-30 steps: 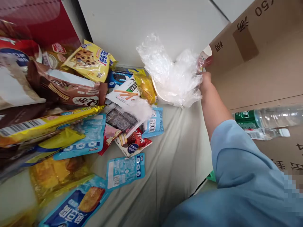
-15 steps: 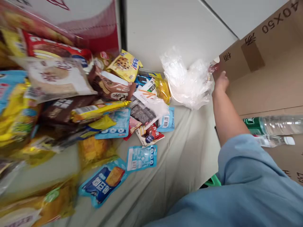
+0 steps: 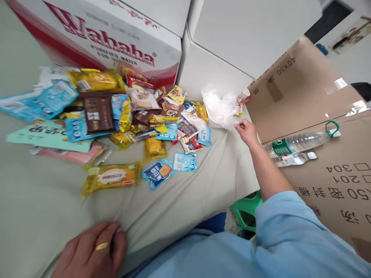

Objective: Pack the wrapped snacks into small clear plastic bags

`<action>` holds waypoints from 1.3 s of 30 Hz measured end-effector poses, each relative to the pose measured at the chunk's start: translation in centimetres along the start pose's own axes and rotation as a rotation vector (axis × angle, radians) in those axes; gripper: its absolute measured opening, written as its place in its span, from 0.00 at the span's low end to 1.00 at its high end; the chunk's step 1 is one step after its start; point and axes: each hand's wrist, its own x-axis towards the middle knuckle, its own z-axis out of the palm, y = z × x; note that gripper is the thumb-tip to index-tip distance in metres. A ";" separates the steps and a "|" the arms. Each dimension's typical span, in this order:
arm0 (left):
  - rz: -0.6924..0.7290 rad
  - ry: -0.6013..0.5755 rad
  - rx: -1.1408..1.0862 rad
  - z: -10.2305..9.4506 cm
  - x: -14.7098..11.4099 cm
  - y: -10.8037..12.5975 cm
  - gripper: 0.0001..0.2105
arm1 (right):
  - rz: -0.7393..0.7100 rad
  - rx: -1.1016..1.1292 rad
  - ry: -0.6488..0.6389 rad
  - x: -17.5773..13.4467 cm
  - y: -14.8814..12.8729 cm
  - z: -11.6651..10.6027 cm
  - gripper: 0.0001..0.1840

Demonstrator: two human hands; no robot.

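My right hand (image 3: 247, 131) reaches out to the far right of the cloth-covered surface. Thumb and forefinger pinch the edge of a crumpled clear plastic bag (image 3: 224, 110), which lies over a white bowl-like container (image 3: 213, 117). A reddish paper cup (image 3: 244, 95) and a small yellow packet (image 3: 239, 109) are just beyond that hand. My left hand (image 3: 94, 249), with a gold ring, rests on the greenish cloth (image 3: 162, 208) at the lower left. Its fingers are curled together, and nothing shows in them. Closest to it is a yellow-wrapped bread pack (image 3: 112, 177).
Many snack packets (image 3: 100, 114) lie heaped before a Wahaha water carton (image 3: 116, 42). Two blue packets (image 3: 185, 162) (image 3: 158, 173) lie nearer. At right, two plastic bottles (image 3: 304, 141) (image 3: 294, 158) lie on an open cardboard box (image 3: 290, 112). A green stool (image 3: 246, 210) stands below the edge.
My view has pulled back and swung left, bringing my left hand in. My right hand has come back from behind the plastic bag to its near edge.
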 end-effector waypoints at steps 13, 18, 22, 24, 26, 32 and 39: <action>-0.723 -0.346 -1.520 -2.2 2.3 8.2 0.30 | 0.338 0.841 -0.817 -21.8 -14.8 4.9 0.23; -0.837 -0.398 -1.614 -2.5 3.5 7.6 0.27 | 0.263 0.788 -0.757 -25.6 -15.8 10.4 0.23; -0.892 -0.151 -1.430 -2.8 3.3 5.8 0.22 | 0.269 0.726 -0.642 -25.3 -14.4 10.6 0.23; -0.871 -0.105 -1.394 -3.0 3.3 5.4 0.20 | 0.252 0.679 -0.634 -25.1 -13.7 10.2 0.23; -0.849 -0.096 -1.383 -3.0 3.4 5.3 0.18 | 0.207 0.625 -0.621 -25.1 -13.1 9.8 0.22; -0.846 -0.086 -1.367 -2.5 3.9 5.9 0.13 | -0.268 0.365 -0.392 -26.1 -13.3 9.3 0.20; -0.825 -0.194 -1.484 -2.7 4.2 7.0 0.11 | -0.409 0.399 -0.771 -27.1 -14.1 11.8 0.13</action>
